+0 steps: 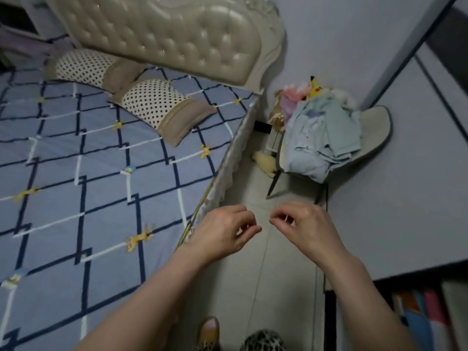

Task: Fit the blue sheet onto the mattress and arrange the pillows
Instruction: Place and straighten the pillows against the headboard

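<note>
While both hover over the floor beside the bed, the left hand (pixel 226 230) and right hand (pixel 304 225) hang loosely curled, gripping nothing; motion blur softens the 2 pillows (pixel 162 107).

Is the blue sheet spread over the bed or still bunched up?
Spread: the blue sheet lies flat across the mattress, two pillows on it.

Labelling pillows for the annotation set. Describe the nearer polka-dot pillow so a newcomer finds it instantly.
Start at the tufted headboard above the blue sheet. Two polka-dot pillows lie below it. The nearer pillow sits closer to the bed's right edge, beside the chair, its tan band pointing outward, while the other pillow lies further left.
</note>
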